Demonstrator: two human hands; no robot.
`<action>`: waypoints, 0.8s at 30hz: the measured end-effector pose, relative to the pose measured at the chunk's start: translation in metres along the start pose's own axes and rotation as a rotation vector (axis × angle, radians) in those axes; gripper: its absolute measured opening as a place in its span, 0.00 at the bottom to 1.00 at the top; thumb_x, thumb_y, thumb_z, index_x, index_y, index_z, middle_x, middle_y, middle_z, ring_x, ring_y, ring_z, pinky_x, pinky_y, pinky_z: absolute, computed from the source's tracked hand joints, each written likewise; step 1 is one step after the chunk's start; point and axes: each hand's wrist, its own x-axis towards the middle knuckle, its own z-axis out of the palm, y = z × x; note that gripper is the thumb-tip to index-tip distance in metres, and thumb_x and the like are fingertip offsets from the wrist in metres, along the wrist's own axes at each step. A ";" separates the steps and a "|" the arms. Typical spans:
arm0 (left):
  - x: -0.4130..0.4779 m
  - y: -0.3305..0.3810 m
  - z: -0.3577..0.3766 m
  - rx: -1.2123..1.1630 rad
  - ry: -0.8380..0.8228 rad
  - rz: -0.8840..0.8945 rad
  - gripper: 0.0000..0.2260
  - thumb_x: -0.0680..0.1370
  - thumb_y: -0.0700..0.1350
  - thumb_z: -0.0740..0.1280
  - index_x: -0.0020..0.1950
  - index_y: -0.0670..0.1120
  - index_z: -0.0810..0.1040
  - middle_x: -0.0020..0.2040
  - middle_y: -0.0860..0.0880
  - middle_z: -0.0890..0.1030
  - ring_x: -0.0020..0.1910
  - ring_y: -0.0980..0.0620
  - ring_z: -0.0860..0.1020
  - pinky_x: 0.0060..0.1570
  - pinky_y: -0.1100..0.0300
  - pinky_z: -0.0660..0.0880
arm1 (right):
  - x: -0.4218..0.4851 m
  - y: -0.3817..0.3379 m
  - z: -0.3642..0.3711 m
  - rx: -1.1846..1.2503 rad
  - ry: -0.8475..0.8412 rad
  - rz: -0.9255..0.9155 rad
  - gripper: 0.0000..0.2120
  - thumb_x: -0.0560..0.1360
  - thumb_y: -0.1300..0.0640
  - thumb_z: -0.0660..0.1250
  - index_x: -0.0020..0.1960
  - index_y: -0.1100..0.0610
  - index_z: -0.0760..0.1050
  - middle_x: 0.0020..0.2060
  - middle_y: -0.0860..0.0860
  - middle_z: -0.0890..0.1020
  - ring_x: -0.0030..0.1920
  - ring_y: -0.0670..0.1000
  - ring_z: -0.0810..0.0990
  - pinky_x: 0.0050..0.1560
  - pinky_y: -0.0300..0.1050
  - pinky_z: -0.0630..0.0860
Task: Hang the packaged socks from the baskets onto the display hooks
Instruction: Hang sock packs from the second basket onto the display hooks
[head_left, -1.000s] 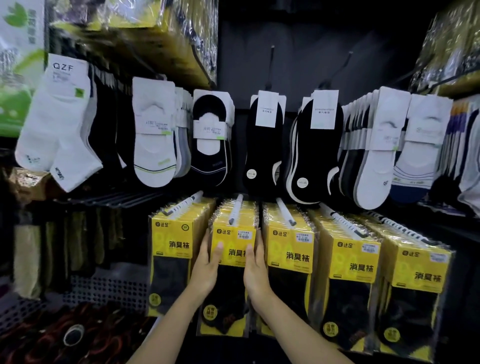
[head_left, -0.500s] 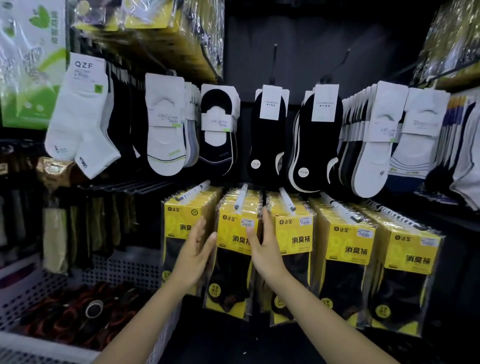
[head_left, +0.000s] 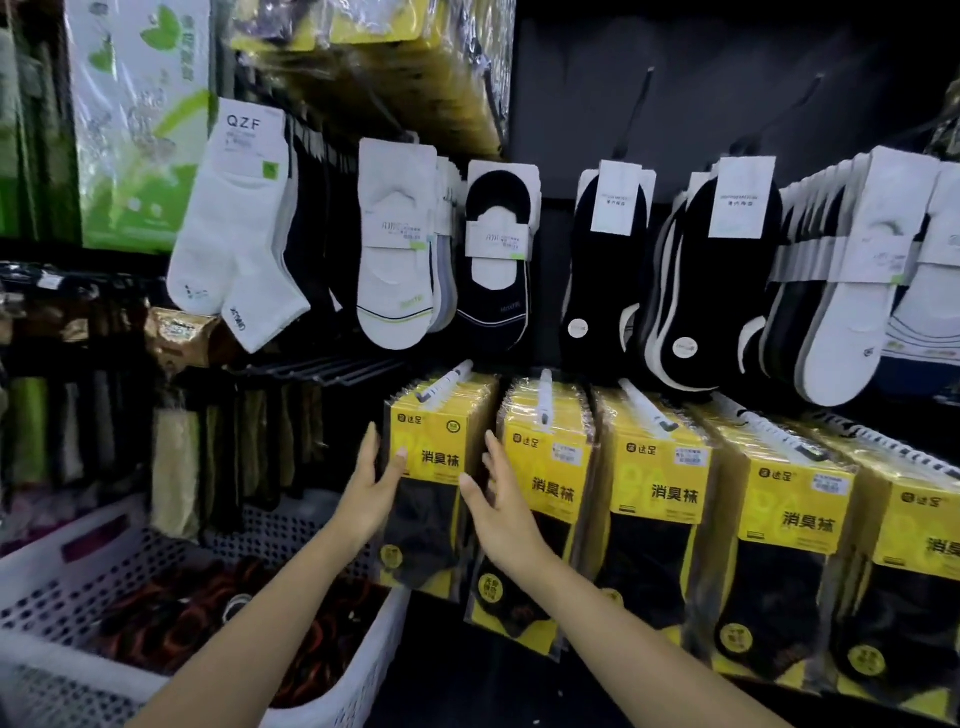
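white basket (head_left: 363, 675) lower-left; left hand (head_left: 370, 486) and right hand (head_left: 506, 512), fingers straight, shifted from second stack (head_left: 550, 467) to flank leftmost yellow packs (head_left: 436, 441)

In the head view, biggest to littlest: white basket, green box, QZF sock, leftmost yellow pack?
1. white basket, though it is also the nearest
2. green box and QZF sock: too alike to rank
3. leftmost yellow pack
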 end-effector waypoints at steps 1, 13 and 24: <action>0.005 0.000 0.000 -0.035 -0.023 -0.001 0.31 0.80 0.55 0.56 0.78 0.54 0.43 0.78 0.54 0.52 0.76 0.54 0.54 0.71 0.55 0.56 | 0.006 -0.001 0.007 0.033 -0.001 0.018 0.33 0.80 0.46 0.57 0.77 0.45 0.42 0.78 0.43 0.47 0.77 0.45 0.48 0.75 0.44 0.51; 0.018 -0.012 -0.005 -0.107 -0.102 0.209 0.25 0.80 0.55 0.54 0.76 0.58 0.50 0.64 0.74 0.61 0.58 0.84 0.62 0.51 0.84 0.62 | 0.038 -0.003 0.044 0.255 0.121 0.088 0.29 0.81 0.44 0.50 0.76 0.40 0.36 0.78 0.42 0.45 0.77 0.47 0.49 0.76 0.49 0.52; 0.012 -0.019 0.002 -0.074 -0.089 0.211 0.27 0.81 0.47 0.58 0.78 0.51 0.51 0.69 0.57 0.68 0.62 0.72 0.69 0.59 0.75 0.66 | 0.035 0.000 0.051 0.188 0.219 0.125 0.30 0.82 0.52 0.54 0.77 0.42 0.40 0.78 0.45 0.52 0.76 0.50 0.55 0.74 0.51 0.59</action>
